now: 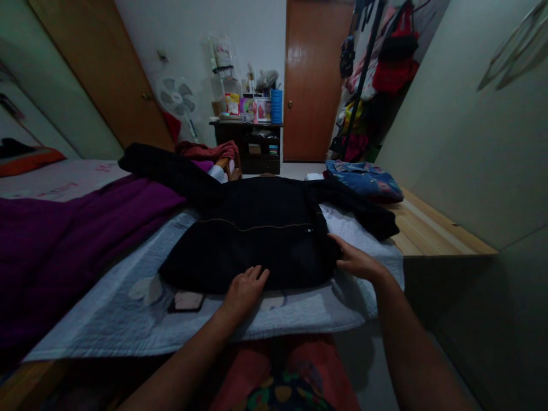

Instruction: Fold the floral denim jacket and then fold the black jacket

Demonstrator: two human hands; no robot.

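A black long-sleeved jacket [274, 257] lies spread on the bed, its sleeves reaching out to the far left and to the right. A tan seam line crosses it, with a small shiny spot near the right side. My left hand [246, 290] rests flat on the jacket's near edge, fingers stretched out. At the right side edge, my right hand [354, 260] has the cloth between thumb and fingers; part of the fingertips is hidden in the dark fabric. Beneath the jacket is a pale blue-grey quilt [141, 331].
A purple blanket [81, 240] covers the bed's left side. A phone-like flat object [187, 301] lies by the jacket's near left corner. Folded denim [363, 180] sits at the right, beside a wooden ledge [432, 228]. Farther back are a fan [177, 97] and a dark cabinet [248, 148].
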